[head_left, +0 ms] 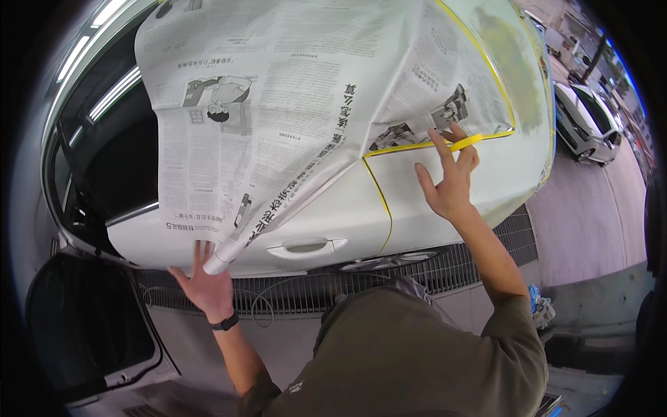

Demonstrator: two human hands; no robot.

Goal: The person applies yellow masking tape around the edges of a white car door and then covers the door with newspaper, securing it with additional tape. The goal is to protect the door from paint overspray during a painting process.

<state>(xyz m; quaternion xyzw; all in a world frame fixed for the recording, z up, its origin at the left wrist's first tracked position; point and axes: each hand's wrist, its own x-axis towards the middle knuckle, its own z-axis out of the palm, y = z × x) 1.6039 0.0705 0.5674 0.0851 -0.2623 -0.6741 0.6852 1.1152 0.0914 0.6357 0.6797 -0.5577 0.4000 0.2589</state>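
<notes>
A large newspaper sheet (208, 139) drapes over the side of a pale car body (313, 226). My left hand (206, 286) is open, fingers spread, at the sheet's lower corner, its fingertips partly behind the curled paper edge. My right hand (451, 186) is over the rear panel, with yellow masking tape (467, 142) held across its fingers. Its thumb and index finger stand apart, and the fingertips reach a second piece of newspaper (424, 90). Yellow tape (495, 66) edges that piece. Whether the held tape is a roll or a strip, I cannot tell.
A door handle (307, 247) sits below the paper's fold. A dark side window (111, 146) and a black side mirror (94, 320) are on the left. Beneath the car runs a floor grate (299, 295) with a thin hose. A white car (587, 121) stands at right.
</notes>
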